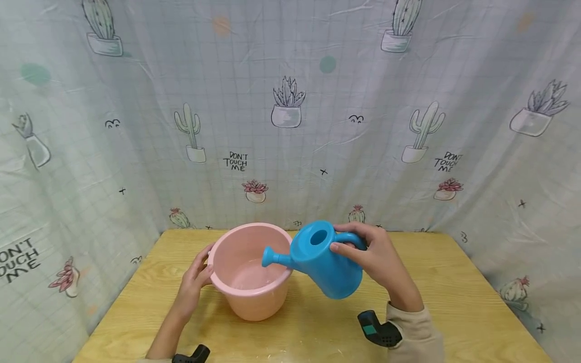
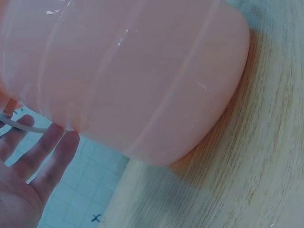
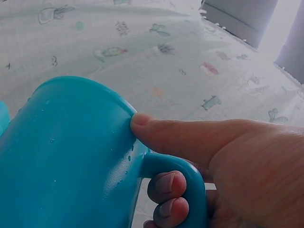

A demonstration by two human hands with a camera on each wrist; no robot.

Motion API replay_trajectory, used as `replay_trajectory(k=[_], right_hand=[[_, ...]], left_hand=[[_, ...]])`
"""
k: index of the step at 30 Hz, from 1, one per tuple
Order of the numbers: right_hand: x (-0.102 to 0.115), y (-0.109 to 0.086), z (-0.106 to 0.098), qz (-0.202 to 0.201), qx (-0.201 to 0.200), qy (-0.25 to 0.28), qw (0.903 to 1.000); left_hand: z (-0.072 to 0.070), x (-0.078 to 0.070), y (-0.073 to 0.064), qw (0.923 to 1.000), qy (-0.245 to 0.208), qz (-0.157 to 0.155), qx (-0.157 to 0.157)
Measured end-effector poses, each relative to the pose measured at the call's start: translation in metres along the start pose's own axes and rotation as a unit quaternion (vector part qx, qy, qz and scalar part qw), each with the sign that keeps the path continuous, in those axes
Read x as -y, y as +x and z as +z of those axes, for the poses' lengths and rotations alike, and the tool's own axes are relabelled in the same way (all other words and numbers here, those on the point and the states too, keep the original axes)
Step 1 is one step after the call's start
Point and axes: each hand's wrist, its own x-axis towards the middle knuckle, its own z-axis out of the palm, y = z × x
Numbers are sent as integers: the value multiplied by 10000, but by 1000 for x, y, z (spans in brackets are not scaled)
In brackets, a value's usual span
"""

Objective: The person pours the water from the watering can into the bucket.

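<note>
You hold a glossy blue plastic watering can (image 1: 333, 276) in your right hand (image 1: 381, 254), its fingers curled through the blue loop handle (image 3: 195, 190) and its thumb laid against the can's body. The can leans left and looks raised off the light wood-grain table (image 1: 445, 287), with its short blue spout (image 1: 280, 259) reaching over the mouth of a round pale-pink plastic bucket (image 1: 256, 306). That bucket stands upright on the table, and your left hand (image 1: 191, 285) touches its left side, fingers mostly straight against the outer wall, near a thin white handle (image 2: 29, 128).

As for progress, you have the can lifted, tilted and lined up over the bucket. No stream shows at the spout; droplets (image 3: 52, 141) cling to the can, but you cannot tell how much water either vessel holds. Judging from this, tipping it further, setting the can down and releasing the bucket remain undone.
</note>
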Motion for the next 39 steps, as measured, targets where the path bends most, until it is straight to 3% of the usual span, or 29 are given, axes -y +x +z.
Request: replay_trajectory(k=[20, 29, 35, 39], right_hand=[[2, -1, 1, 40, -2, -41, 10000], [1, 1, 0, 27, 9, -43, 10000], [2, 2, 0, -11, 39, -40, 10000], [2, 2, 0, -46, 38, -16, 10000]], left_hand=[[0, 3, -1, 9999, -69, -88, 44], [1, 0, 1, 9999, -76, 93, 103], [1, 1, 1, 9999, -103, -124, -7], [0, 1, 2, 9999, -104, -69, -20]])
